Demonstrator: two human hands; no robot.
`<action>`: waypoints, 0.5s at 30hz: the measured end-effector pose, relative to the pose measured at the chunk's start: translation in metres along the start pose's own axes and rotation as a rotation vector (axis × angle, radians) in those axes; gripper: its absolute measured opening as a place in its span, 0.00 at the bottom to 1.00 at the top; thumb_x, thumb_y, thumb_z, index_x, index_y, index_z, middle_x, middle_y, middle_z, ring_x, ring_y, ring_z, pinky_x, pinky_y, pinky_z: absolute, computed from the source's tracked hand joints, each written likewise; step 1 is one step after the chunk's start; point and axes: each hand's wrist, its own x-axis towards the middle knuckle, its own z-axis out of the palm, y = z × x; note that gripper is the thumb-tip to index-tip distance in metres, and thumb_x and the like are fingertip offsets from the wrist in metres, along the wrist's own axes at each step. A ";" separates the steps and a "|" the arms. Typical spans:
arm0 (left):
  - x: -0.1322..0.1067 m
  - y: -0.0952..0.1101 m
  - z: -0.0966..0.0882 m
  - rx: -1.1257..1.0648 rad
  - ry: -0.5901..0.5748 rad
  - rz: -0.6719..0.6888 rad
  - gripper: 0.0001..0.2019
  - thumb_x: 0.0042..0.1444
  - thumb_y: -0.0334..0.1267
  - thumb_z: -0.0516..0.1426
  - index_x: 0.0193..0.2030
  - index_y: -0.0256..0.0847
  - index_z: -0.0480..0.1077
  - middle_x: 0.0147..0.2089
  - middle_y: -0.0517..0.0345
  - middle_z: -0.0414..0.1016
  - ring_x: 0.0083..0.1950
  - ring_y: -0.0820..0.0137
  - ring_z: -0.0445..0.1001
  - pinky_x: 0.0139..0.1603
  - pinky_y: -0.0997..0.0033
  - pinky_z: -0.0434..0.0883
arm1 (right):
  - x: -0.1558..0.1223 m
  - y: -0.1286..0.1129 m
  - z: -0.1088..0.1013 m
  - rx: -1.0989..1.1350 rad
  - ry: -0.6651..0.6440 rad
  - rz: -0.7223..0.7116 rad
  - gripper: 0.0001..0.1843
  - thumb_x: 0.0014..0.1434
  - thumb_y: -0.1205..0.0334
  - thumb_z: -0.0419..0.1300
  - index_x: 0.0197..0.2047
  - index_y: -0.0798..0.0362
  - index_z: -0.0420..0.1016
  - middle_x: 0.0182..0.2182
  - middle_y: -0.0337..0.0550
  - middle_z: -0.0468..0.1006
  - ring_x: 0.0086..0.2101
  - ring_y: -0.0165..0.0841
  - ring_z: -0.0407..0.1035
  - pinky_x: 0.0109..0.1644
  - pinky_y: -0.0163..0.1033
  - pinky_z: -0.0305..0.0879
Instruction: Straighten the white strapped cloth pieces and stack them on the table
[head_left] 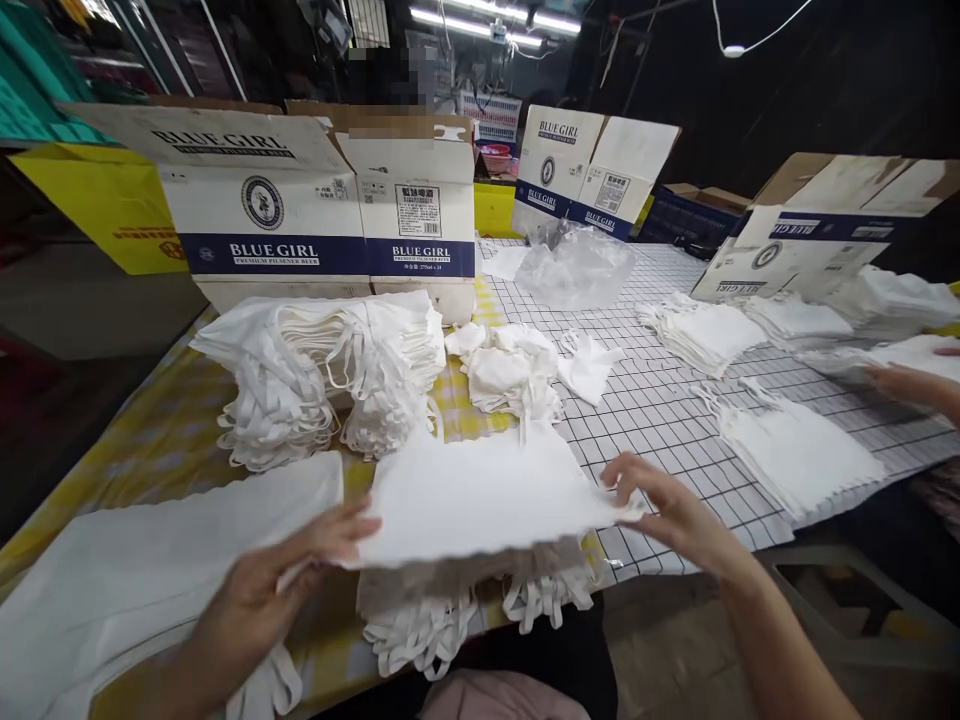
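Note:
A flat white cloth bag point(480, 490) is stretched between my two hands, just above the table's near edge. My left hand point(274, 575) pinches its left edge. At the right corner, my right hand point(667, 505) has thumb and fingers closed on the fabric. Beneath the bag lie more white bags, their looped straps point(416, 625) hanging toward me. A large white cloth piece point(172, 540) lies at the left, partly behind my left forearm. Farther back rests a thick folded stack of white bags point(375, 335) with bunched straps, beside a crumpled white cloth pile point(506, 365).
Opened beer cartons stand behind the stack point(300, 215), at the back middle point(581, 170) and at the right point(795, 240). A clear plastic bag point(577, 265) lies on the grid-pattern tablecloth point(652, 440). A co-worker's hand point(911, 385) touches white cloth near several bag stacks point(799, 445).

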 end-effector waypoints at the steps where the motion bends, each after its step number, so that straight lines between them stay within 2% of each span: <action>1: -0.013 -0.014 0.009 -0.004 -0.045 -0.042 0.09 0.56 0.39 0.55 0.38 0.51 0.76 0.52 0.59 0.75 0.62 0.57 0.63 0.64 0.50 0.59 | -0.010 0.011 0.009 0.003 -0.024 0.062 0.09 0.54 0.55 0.62 0.29 0.50 0.69 0.40 0.46 0.71 0.41 0.38 0.66 0.42 0.42 0.64; 3: -0.035 -0.034 0.027 -0.029 -0.115 -0.074 0.09 0.56 0.39 0.54 0.38 0.52 0.77 0.51 0.58 0.76 0.62 0.55 0.63 0.63 0.48 0.59 | -0.026 0.026 0.023 0.017 -0.051 0.142 0.09 0.55 0.55 0.61 0.29 0.50 0.67 0.41 0.46 0.71 0.43 0.39 0.66 0.45 0.43 0.63; 6: -0.055 -0.044 0.044 -0.051 -0.190 -0.118 0.10 0.57 0.40 0.53 0.39 0.55 0.76 0.52 0.59 0.75 0.62 0.57 0.63 0.63 0.48 0.58 | -0.040 0.034 0.032 0.040 -0.082 0.199 0.08 0.54 0.57 0.60 0.29 0.50 0.66 0.41 0.46 0.72 0.43 0.39 0.66 0.47 0.43 0.62; 9: -0.060 -0.043 0.049 -0.044 -0.210 -0.152 0.11 0.59 0.40 0.52 0.40 0.56 0.76 0.53 0.61 0.75 0.62 0.59 0.63 0.64 0.49 0.57 | -0.042 0.032 0.031 0.052 -0.108 0.219 0.06 0.54 0.60 0.59 0.29 0.50 0.65 0.40 0.44 0.72 0.41 0.38 0.66 0.44 0.41 0.62; 15: -0.061 -0.044 0.048 -0.062 -0.211 -0.166 0.12 0.59 0.40 0.51 0.42 0.55 0.75 0.53 0.60 0.75 0.62 0.60 0.65 0.64 0.53 0.59 | -0.036 0.033 0.031 0.022 -0.114 0.206 0.03 0.54 0.67 0.56 0.29 0.49 0.66 0.31 0.40 0.70 0.33 0.35 0.64 0.37 0.39 0.60</action>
